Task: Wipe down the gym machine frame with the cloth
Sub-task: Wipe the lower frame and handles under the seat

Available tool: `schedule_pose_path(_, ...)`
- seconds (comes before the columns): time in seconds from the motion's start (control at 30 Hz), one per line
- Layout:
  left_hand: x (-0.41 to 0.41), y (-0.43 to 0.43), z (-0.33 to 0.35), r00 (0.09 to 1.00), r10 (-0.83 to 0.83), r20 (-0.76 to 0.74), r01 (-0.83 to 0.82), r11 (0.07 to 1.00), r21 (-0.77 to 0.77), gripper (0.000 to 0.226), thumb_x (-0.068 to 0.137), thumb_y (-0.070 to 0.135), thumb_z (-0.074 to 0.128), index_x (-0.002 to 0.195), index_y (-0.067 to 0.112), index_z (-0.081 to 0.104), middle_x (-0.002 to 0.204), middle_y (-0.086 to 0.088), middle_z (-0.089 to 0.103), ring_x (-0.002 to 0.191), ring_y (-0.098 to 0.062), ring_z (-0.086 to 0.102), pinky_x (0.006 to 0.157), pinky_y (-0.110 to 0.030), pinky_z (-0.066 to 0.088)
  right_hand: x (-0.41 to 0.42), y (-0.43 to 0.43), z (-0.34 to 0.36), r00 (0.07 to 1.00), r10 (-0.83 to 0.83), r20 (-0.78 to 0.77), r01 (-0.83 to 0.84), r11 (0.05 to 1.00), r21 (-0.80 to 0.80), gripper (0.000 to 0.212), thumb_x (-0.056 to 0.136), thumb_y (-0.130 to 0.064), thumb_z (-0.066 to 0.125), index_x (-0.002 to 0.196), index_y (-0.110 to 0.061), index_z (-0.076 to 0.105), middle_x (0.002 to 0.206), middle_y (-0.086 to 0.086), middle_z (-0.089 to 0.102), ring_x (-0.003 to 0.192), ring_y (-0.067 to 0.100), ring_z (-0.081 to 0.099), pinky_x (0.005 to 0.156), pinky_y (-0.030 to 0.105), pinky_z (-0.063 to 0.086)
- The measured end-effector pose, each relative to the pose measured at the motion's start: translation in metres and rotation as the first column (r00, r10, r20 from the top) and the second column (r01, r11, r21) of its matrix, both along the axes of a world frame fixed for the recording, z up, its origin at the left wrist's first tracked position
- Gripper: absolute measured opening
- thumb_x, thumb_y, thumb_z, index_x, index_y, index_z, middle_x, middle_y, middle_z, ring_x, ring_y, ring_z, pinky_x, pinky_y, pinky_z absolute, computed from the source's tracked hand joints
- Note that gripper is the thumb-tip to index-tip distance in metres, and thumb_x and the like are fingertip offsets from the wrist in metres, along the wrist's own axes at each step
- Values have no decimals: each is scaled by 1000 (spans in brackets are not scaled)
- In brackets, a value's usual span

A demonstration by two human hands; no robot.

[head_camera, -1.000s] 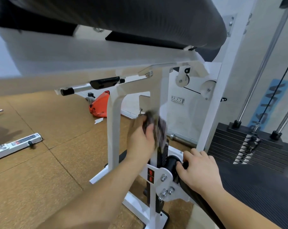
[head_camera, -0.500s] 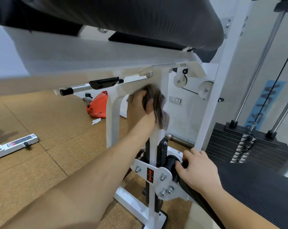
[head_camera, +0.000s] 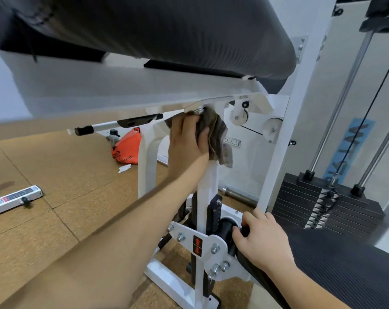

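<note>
Your left hand point(head_camera: 187, 141) grips the bunched brown cloth point(head_camera: 217, 134) against the top of the white frame post point(head_camera: 208, 181), just under the black pad point(head_camera: 166, 30). Your right hand point(head_camera: 265, 241) curls over the edge of the black seat point(head_camera: 334, 268) lower down. Brown floor tiles point(head_camera: 66, 175) hold an orange bag point(head_camera: 126, 148); a weight stack point(head_camera: 300, 206) stands to the right.

Bag point(head_camera: 126, 146), orange: dark print ending "HOME", rest unclear.
Sticker point(head_camera: 197, 245), black, on frame point(head_camera: 208, 181): two red up-arrows, no words.
Banner point(head_camera: 349, 150), blue: big dark sideways letters, not readable.
Label point(head_camera: 17, 195) on white bar point(head_camera: 1, 205): scale marks too small to read.
</note>
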State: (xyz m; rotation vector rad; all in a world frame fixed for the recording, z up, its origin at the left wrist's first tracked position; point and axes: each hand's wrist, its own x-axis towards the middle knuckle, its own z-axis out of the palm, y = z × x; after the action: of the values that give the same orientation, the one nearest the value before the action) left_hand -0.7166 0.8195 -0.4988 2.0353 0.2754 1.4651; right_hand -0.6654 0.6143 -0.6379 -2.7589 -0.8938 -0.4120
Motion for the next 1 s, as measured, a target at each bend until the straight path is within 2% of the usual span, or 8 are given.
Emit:
schedule_pose_path(0.1,-7,-3,-58,983,-6,-181,-24,986,-163,25,105,27,51,129,22,54,125,-4,59,113,-25,61,93,-38,51,0,-1,1,1000,7,-9,-7,1000,-8,30,95,-60,41,92,-32,53,93,-11,46,91,12,44,78,31,49)
schedule_pose_path(0.17,-21,-9,-88,965,-38,-259,-5,987,-163,24,106,28,50,125,16,57,116,-5,64,108,-26,62,87,-35,50,1,-1,0,1000,13,-7,-13,1000,-15,30,95,-60,41,93,-32,53,94,-11,47,92,13,44,80,32,49)
schedule_pose_path(0.37,-6,0,-17,998,-7,-64,0,995,-104,17,98,19,59,114,17,60,126,2,48,115,-18,51,97,-31,43,2,0,-4,1000,-3,7,3,1000,3,29,94,-59,42,90,-32,51,94,-11,47,92,12,44,78,30,48)
schedule_pose_path(0.53,-5,-7,-63,976,25,-215,-62,984,-165,22,103,16,49,125,15,53,130,-4,53,121,-22,48,92,-26,35,5,0,-10,999,-25,41,25,1000,16,29,91,-59,43,85,-32,52,92,-10,47,89,13,44,73,30,49)
schedule_pose_path(0.7,-18,12,-78,942,102,-321,-108,994,0,18,100,23,55,115,16,64,119,-1,57,119,-28,46,101,-42,44,6,0,-10,999,-9,42,8,1000,21,28,91,-59,42,85,-33,51,92,-11,48,89,13,45,75,31,49)
schedule_pose_path(0.83,-17,21,-60,935,270,-231,-233,957,175,16,95,28,59,104,19,67,128,-6,54,119,-30,43,101,-44,41,6,0,-12,998,-13,62,10,999,43,28,89,-60,43,82,-33,50,89,-11,46,87,13,45,75,30,48)
schedule_pose_path(0.87,-15,20,-60,935,254,-247,-207,957,202,15,96,27,54,103,17,64,126,-5,56,119,-31,46,101,-45,43,6,0,-12,998,-13,61,10,999,46,28,89,-60,43,82,-34,49,88,-11,45,87,12,45,75,29,47)
schedule_pose_path(1.0,-13,24,-68,943,10,-334,-7,1000,9,9,105,22,46,109,17,52,109,3,55,103,-23,55,84,-43,48,6,1,-12,997,-31,65,28,998,49,28,89,-61,49,82,-34,49,86,-13,44,86,10,42,69,26,41)
